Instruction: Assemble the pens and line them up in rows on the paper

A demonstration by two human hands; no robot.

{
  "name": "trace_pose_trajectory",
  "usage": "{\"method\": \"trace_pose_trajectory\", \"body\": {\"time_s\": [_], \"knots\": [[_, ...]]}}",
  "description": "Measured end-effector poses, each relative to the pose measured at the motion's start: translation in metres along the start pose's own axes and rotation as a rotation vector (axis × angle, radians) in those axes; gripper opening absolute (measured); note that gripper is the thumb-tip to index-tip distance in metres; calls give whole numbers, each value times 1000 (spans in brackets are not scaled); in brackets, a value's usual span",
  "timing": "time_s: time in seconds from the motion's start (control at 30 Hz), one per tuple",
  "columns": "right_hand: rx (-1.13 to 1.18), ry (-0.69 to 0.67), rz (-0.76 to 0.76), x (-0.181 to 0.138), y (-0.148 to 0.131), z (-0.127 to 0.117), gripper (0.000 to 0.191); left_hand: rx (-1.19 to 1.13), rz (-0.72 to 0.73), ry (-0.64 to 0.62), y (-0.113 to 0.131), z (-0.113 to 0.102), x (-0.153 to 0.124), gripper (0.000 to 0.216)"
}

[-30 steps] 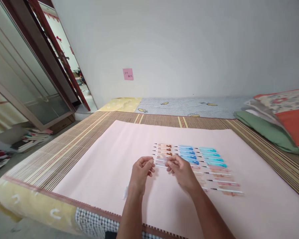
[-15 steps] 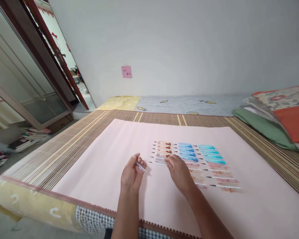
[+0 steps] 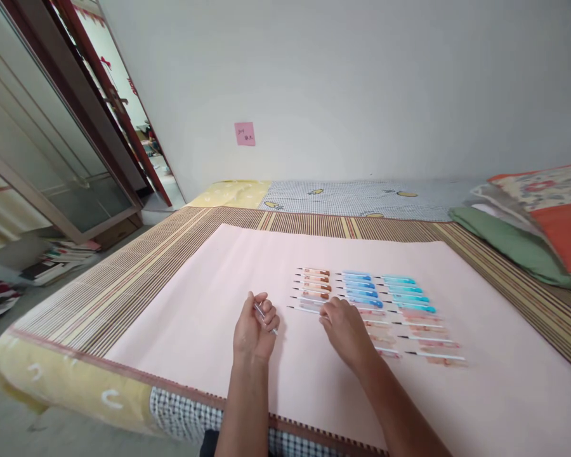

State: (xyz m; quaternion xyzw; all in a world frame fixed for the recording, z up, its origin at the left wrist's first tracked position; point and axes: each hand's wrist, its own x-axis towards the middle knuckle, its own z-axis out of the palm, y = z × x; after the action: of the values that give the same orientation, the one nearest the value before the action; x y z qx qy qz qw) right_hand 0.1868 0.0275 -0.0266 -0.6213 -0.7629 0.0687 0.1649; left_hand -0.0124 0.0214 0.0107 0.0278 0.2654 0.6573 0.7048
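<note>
My left hand (image 3: pixel 254 330) is closed round a clear pen cap (image 3: pixel 262 314) and rests on the pink paper sheet (image 3: pixel 209 298). My right hand (image 3: pixel 345 330) lies over the row of pens, its fingertips on a thin white pen (image 3: pixel 304 310) that points left. Brown pens (image 3: pixel 314 282), blue pens (image 3: pixel 359 287), teal pens (image 3: pixel 404 292) and pale pink pens (image 3: pixel 428 346) lie in neat columns just beyond and to the right of my right hand. Part of the pink row is hidden under that hand.
The pink sheet lies on a striped mat (image 3: pixel 124 273) over a bed. Folded bedding and a green pillow (image 3: pixel 514 244) sit at the right. Books (image 3: pixel 57 257) lie on the floor at left by a glass door (image 3: pixel 52 158). A pink note (image 3: pixel 244 134) is stuck on the wall.
My hands have parted: the left drew back to the left with the clear cap, and the right lowered the white pen onto the sheet among the rows.
</note>
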Motion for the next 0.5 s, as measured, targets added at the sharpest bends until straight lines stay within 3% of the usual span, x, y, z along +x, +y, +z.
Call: {"method": "trace_pose_trajectory", "body": {"time_s": [0.1, 0.3, 0.5], "knots": [[-2, -43, 1, 0, -1, 0, 19, 57, 16, -14, -1, -1, 0, 32], [7, -13, 40, -1, 0, -2, 12, 89, 14, -18, -1, -2, 2, 18], [39, -35, 4, -2, -1, -4, 20, 35, -42, -36, -2, -2, 2, 33]]}}
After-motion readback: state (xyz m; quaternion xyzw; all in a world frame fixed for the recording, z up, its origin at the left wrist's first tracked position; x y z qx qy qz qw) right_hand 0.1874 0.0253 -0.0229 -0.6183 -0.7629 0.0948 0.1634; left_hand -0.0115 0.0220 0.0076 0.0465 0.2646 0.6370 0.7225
